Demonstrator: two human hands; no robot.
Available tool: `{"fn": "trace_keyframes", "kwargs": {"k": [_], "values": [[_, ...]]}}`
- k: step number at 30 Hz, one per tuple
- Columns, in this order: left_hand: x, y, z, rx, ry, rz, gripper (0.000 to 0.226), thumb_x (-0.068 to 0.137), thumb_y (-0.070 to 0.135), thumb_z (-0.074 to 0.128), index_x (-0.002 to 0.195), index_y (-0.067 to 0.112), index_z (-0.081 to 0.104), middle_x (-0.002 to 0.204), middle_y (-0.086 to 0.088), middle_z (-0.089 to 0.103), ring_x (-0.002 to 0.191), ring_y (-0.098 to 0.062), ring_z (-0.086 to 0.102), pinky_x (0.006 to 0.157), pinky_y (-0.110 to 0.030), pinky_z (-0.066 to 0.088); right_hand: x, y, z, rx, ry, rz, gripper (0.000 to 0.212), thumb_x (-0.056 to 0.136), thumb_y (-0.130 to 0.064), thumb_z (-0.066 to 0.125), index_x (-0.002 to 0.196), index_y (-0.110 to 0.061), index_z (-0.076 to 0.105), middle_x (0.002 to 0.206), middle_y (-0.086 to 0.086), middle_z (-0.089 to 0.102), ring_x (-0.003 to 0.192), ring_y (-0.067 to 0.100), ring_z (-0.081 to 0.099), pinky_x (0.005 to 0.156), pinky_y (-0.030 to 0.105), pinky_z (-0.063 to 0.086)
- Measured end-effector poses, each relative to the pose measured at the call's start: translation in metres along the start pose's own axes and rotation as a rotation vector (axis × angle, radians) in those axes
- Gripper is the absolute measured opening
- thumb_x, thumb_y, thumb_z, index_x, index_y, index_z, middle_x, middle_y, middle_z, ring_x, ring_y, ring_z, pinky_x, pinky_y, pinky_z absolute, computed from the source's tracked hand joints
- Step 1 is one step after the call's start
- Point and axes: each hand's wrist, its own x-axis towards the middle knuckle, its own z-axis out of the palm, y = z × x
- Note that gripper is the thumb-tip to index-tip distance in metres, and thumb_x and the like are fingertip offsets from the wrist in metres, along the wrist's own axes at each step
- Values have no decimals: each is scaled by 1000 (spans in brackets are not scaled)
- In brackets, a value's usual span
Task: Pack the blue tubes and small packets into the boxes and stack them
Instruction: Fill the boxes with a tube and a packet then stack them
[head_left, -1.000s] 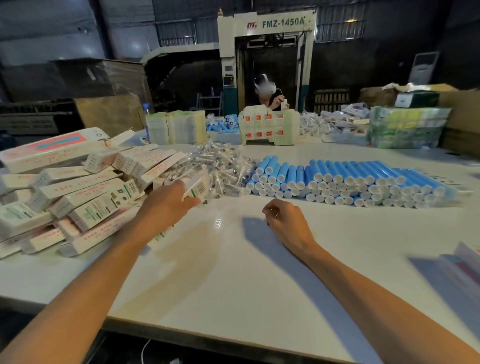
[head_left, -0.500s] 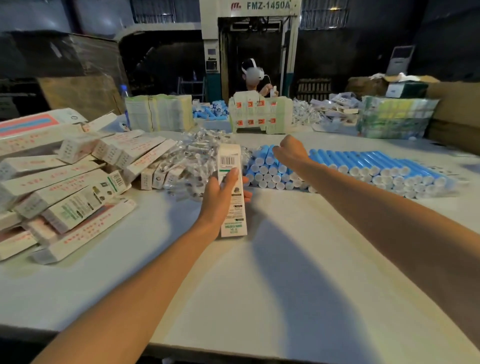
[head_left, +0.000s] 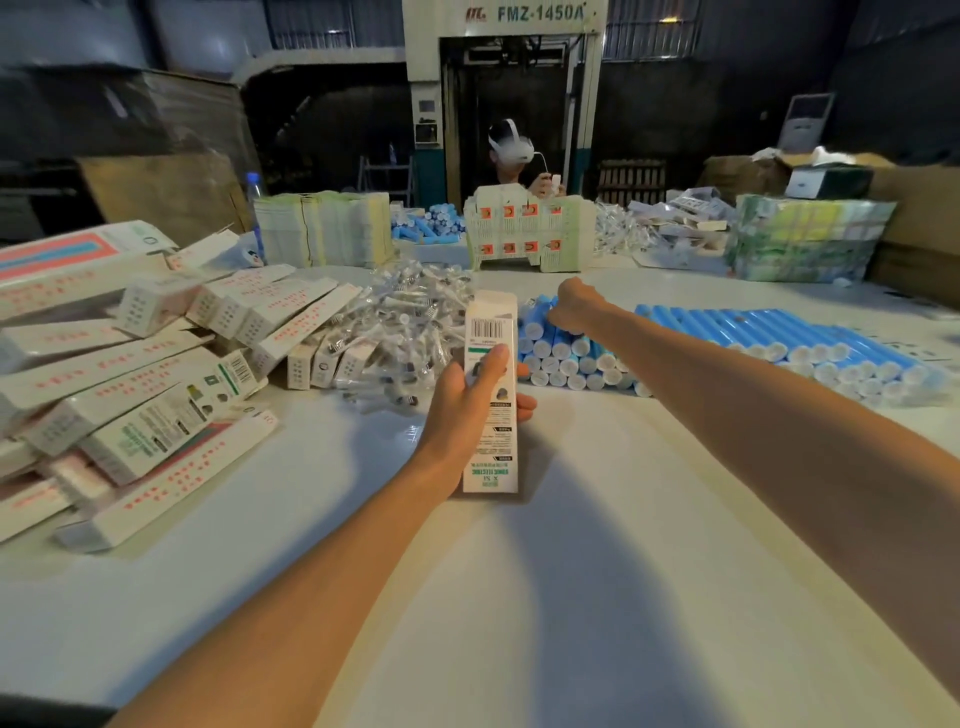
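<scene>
My left hand (head_left: 460, 402) grips a long white box (head_left: 491, 322) with a barcode, standing it upright on the white table (head_left: 597, 571), open top end away from me. Just right of it, my right hand (head_left: 574, 306) reaches onto the left end of the row of blue tubes (head_left: 727, 332), fingers curled down round one blue tube. A heap of small clear packets (head_left: 405, 322) lies left of the box. More white boxes (head_left: 156, 374) are piled at the left.
Across the table a person (head_left: 511, 150) with a headset works behind a block of stacked boxes (head_left: 524, 234). Stacks of flat cartons (head_left: 322, 228) and wrapped green bundles (head_left: 800, 239) line the far edge. A large machine stands behind.
My left hand took a box from the left pile and stood it in the middle. My right hand left the table and reached forward onto the blue tubes.
</scene>
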Motion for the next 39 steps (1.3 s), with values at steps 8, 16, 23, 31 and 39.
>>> {"fn": "trace_keyframes", "kwargs": {"k": [8,16,23,31,39], "values": [[-8,7,3,-108,-80,-78,42,106,38,56,133,7,63,107,-11,79,76,-21,75,66,-28,60,-55,17,-13,585,118,82,46,110,-28,36,145,1,31,100,15,56,88,29,55,81,44,49],[-21,13,15,-139,-315,-44,41,103,16,68,142,8,56,130,-18,73,113,-43,73,100,-55,59,-151,45,-55,1149,183,-119,29,110,-37,43,117,-12,56,110,0,60,92,11,52,78,30,40],[-30,18,21,-137,-299,-36,43,96,17,79,134,7,62,129,-16,74,106,-47,75,96,-54,62,-182,34,-100,1268,262,-493,46,102,-17,65,134,-18,34,101,6,61,86,14,61,91,37,57],[-32,21,21,-78,-295,6,43,99,19,76,136,7,57,126,-15,75,105,-44,76,92,-50,63,-170,30,-89,1049,128,-476,101,95,-4,71,160,-38,1,137,3,57,98,11,74,72,20,59],[-33,19,27,-52,-239,16,42,101,16,71,139,9,56,126,-15,74,105,-42,76,94,-54,63,-164,22,-97,606,-72,-651,83,88,-7,79,145,-37,27,125,-10,51,108,11,60,79,21,61]]}}
